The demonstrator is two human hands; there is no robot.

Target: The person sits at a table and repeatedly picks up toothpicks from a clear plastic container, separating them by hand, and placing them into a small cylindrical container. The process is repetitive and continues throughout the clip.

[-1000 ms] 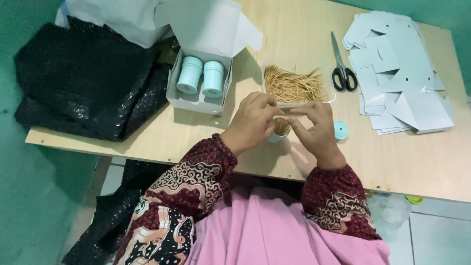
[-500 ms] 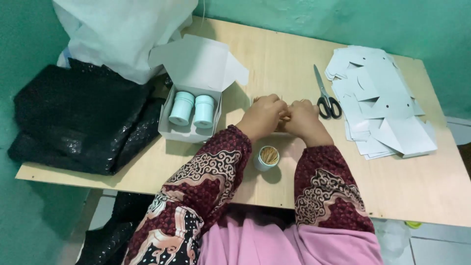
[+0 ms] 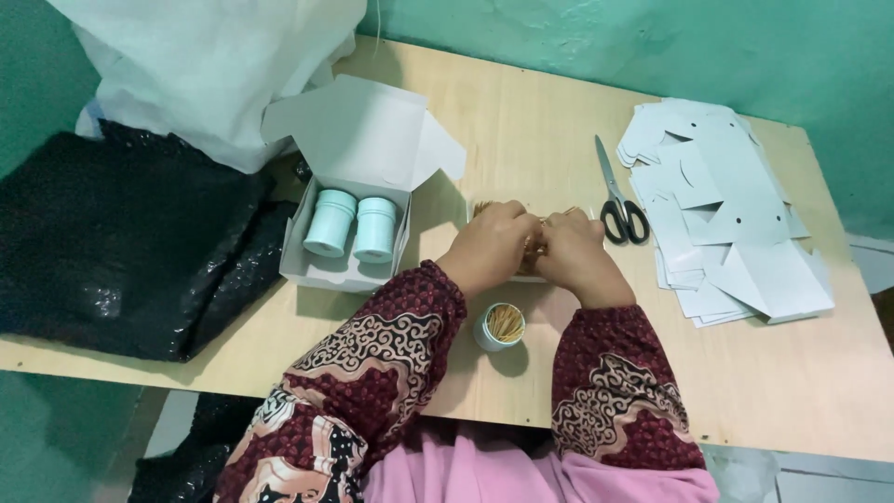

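- Head view: both hands meet over a bunch of toothpicks (image 3: 533, 244) at mid-table, left hand (image 3: 491, 248) and right hand (image 3: 575, 257) curled with fingertips pressed together, pinching the sticks between them.
- Gathering well likely means keeping the sticks parallel and squaring their ends before lifting.
- One open tub (image 3: 500, 326), already holding toothpicks, stands just before the wrists, apart from the hands.
- One white box (image 3: 346, 244), flaps up, holds two capped tubs (image 3: 352, 224) to the left.
- One pair of scissors (image 3: 617, 197) lies right of the hands, beside one stack of flat cards (image 3: 736, 233).
- One black bag (image 3: 121, 251) and one white bag (image 3: 205, 65) crowd the table (image 3: 792, 391) at left.
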